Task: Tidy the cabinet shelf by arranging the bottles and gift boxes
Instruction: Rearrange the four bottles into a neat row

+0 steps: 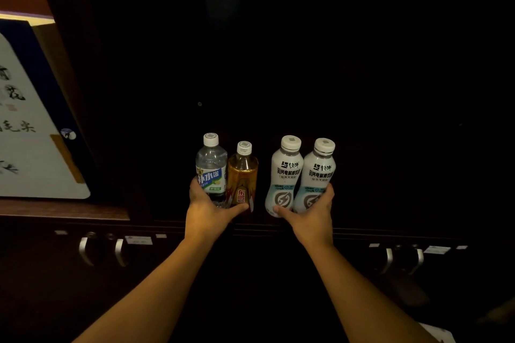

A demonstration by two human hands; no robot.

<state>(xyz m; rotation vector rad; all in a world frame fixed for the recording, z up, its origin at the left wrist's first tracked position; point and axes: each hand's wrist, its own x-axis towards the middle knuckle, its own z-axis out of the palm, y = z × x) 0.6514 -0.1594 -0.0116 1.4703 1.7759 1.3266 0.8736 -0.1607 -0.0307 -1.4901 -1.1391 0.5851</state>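
left hand (207, 207) grips clear bottle (211, 172) and amber bottle (243, 175); right hand (312, 211) grips two white bottles (301, 178) — placing step — next, set them upright on the dark shelf.

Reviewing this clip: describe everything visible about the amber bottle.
The amber bottle is clear plastic, it seems, holding golden-brown liquid, with a white cap bearing a printed square. A red panel with white characters sits low on its label. It stands upright, second from the left of four, pressed against the clear bottle. The left hand has both in one grip, thumb across its base.
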